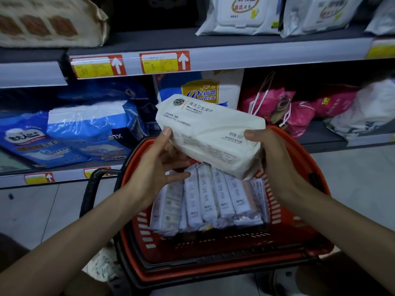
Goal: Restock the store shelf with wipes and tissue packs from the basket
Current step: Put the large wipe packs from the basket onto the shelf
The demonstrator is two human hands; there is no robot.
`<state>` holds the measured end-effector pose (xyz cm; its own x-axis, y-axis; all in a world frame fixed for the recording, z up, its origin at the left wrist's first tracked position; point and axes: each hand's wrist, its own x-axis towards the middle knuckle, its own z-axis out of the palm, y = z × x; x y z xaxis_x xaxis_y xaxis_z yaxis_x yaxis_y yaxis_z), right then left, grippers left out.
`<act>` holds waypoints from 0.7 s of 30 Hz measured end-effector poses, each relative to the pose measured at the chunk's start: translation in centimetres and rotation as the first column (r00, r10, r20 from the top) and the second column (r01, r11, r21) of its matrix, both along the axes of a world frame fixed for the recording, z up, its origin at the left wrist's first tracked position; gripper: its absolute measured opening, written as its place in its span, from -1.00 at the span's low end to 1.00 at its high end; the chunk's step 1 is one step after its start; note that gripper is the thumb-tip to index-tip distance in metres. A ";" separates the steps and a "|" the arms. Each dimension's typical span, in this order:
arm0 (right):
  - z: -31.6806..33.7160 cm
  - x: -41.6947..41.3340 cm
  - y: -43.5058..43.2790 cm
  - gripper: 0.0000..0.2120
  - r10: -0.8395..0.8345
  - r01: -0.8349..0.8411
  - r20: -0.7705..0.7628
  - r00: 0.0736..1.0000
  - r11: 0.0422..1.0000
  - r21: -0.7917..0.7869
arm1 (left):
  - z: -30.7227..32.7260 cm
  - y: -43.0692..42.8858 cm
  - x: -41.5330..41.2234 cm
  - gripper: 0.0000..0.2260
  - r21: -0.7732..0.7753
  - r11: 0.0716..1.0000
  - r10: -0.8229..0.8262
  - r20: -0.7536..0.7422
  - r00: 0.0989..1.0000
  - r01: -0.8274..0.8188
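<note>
Cream wipes pack [210, 133] above basket [213, 253] rim

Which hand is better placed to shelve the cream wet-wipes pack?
Probably the right hand: it grips the cream plastic wet-wipes pack, and similar white wipes packs sit on the upper shelf at right. The left hand holds the other edge.

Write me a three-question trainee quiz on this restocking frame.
1. True or false: the cream soft-plastic wet wipes pack lies untouched in the red plastic basket.
2. Multiple choice: what lies in the basket? A) slim pale lilac wrapped packs B) glass bottles C) folded towels.
3. Fill in: the left hand and the ___ hand grip the wipes pack.
Key: 1 false; 2 A; 3 right hand.
</note>
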<state>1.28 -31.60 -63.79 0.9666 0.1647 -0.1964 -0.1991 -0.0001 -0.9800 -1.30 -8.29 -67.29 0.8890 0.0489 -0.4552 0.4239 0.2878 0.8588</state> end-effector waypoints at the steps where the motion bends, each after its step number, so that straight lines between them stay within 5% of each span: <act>1: 0.1 0.0 0.0 -0.65 -0.016 0.017 -0.032 0.999 0.999 0.050 | 0.0 0.3 0.0 -0.44 -0.001 1.000 0.024 -0.010 1.000 -0.024; 4: 0.6 0.0 -0.1 -0.63 -0.042 0.062 -0.109 0.993 0.980 0.190 | 0.4 0.9 0.0 -0.29 0.058 0.997 0.052 -0.038 0.998 -0.049; 12: 0.7 0.0 -0.1 -0.57 -0.060 0.083 -0.139 0.988 0.983 0.164 | 1.2 2.7 0.1 -0.02 0.239 0.969 -0.099 0.151 0.983 0.061; 18: 1.3 0.5 0.3 -0.60 0.007 0.008 -0.094 0.996 0.987 0.158 | 2.3 3.5 0.1 -0.18 0.285 0.950 -0.147 0.063 0.987 0.124; 21: 1.3 0.6 0.1 -0.47 0.044 -0.039 -0.045 0.998 0.994 0.099 | 3.2 3.9 -0.1 -0.20 0.164 0.965 -0.209 0.015 0.978 0.204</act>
<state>1.87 -31.50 -62.52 0.9488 0.2249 -0.2220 -0.2463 0.0864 -0.9653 -1.39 -4.35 -64.08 0.9013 -0.0669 -0.4280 0.4316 0.0543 0.9004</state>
